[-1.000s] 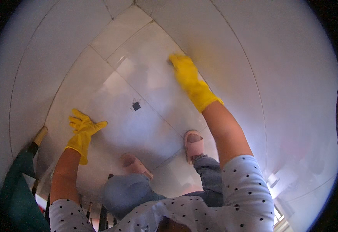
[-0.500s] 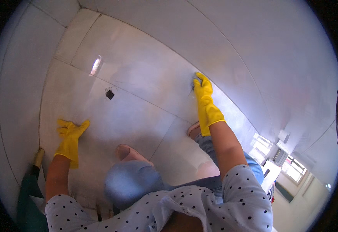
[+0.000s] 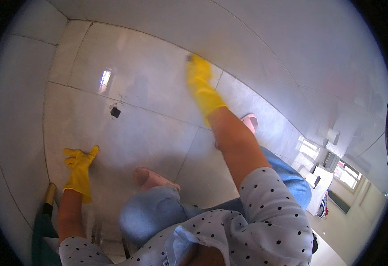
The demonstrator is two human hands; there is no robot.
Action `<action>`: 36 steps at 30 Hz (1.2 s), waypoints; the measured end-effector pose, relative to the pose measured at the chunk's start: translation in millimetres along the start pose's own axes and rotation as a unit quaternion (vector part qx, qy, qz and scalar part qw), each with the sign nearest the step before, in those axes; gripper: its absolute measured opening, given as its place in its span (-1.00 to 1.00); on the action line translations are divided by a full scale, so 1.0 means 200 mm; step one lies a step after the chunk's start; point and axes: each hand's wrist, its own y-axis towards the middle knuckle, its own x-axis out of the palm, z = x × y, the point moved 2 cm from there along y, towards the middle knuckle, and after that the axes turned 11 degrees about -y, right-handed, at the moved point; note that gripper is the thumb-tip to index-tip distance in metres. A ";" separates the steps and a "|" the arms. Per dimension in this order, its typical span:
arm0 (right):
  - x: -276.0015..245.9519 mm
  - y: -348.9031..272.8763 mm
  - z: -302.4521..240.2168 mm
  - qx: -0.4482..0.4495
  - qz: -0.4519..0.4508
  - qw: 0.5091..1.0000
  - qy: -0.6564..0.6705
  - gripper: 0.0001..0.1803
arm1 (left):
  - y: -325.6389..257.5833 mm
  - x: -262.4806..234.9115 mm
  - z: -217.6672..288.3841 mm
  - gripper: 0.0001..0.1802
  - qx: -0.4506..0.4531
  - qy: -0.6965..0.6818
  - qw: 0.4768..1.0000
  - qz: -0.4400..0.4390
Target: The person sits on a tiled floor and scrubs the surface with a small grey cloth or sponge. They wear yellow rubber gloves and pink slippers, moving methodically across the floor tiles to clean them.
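My left hand (image 3: 79, 161), in a yellow rubber glove, rests on the pale tiled floor (image 3: 141, 124) with its fingers spread and nothing in it. Far ahead, my right hand (image 3: 198, 71) wears a matching glove and is blurred by motion. Its fingers are curled and press down on the floor beside the foot of the wall (image 3: 265, 53). A small dark grey bit (image 3: 189, 57) shows at the fingertips; what it is cannot be made out.
A dark square drain hole (image 3: 115, 112) sits in the floor between my hands. My feet wear pink slippers (image 3: 154, 178). At the left wall stands a dark green thing with a wooden-looking handle (image 3: 49, 194). A window (image 3: 347, 175) is at the far right.
My right hand has swept forward and left along the foot of the wall. My left hand stays planted on the floor. The view has shifted slightly, and more of the right slipper shows.
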 end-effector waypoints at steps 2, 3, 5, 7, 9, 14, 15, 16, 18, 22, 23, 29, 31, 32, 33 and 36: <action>-0.04 -0.09 -0.33 -0.112 0.024 0.993 0.024 -0.76 | 0.01 0.00 0.03 0.76 0.001 -0.005 1.000 -0.005; -0.02 -0.20 -0.49 -0.142 0.021 0.989 0.039 -0.79 | 0.01 0.01 0.03 0.75 -0.001 -0.013 1.000 -0.005; -0.07 -0.39 -0.65 -0.206 0.019 0.976 0.061 -0.83 | 0.02 0.04 0.02 0.75 0.014 -0.038 0.999 -0.005; -0.21 -0.55 -0.67 -0.285 -0.045 0.948 0.134 -0.80 | 0.06 0.07 -0.04 0.75 0.036 -0.070 0.997 0.002; -0.23 -0.52 -0.50 -0.271 -0.059 0.948 0.155 -0.76 | 0.11 0.11 -0.02 0.74 0.021 -0.024 0.999 0.021; -0.44 -0.24 0.20 0.009 -0.079 0.991 0.106 -0.65 | 0.04 0.06 0.01 0.74 0.007 -0.004 1.000 0.006; -0.37 -0.20 0.48 0.005 -0.008 0.993 0.115 -0.64 | 0.04 0.05 0.02 0.74 0.013 0.002 1.000 0.001; -0.36 -0.19 0.62 0.055 -0.029 0.995 0.074 -0.64 | 0.04 0.04 0.01 0.73 0.012 0.007 1.000 0.001; -0.32 -0.19 0.62 0.088 -0.041 0.993 0.070 -0.68 | 0.02 0.03 0.02 0.73 0.008 0.050 0.999 0.019; -0.24 -0.21 -0.03 -0.137 0.092 0.979 0.120 -0.83 | 0.07 0.07 -0.03 0.71 0.005 0.064 0.996 0.063; -0.23 -0.26 -0.20 -0.141 0.059 0.977 0.147 -0.83 | 0.04 0.05 0.00 0.71 -0.002 0.048 0.998 0.041; -0.03 -0.53 -0.36 0.015 -0.164 0.857 0.488 -0.71 | 0.14 0.12 -0.06 0.70 0.053 -0.012 0.998 0.039; -0.40 -0.42 -0.11 0.012 -0.117 0.915 0.386 -0.70 | 0.05 0.08 -0.02 0.71 0.007 0.025 0.998 0.056; -0.52 -0.37 0.03 -0.008 -0.064 0.961 0.268 -0.72 | 0.13 0.10 -0.11 0.71 0.035 0.047 0.998 0.039; -0.52 -0.35 0.21 0.047 -0.030 0.965 0.257 -0.71 | 0.28 0.12 -0.27 0.71 0.060 0.067 0.996 0.027; -0.30 -0.26 1.10 0.272 0.002 0.898 0.346 -0.62 | 0.16 0.12 -0.09 0.72 0.071 0.006 0.997 -0.002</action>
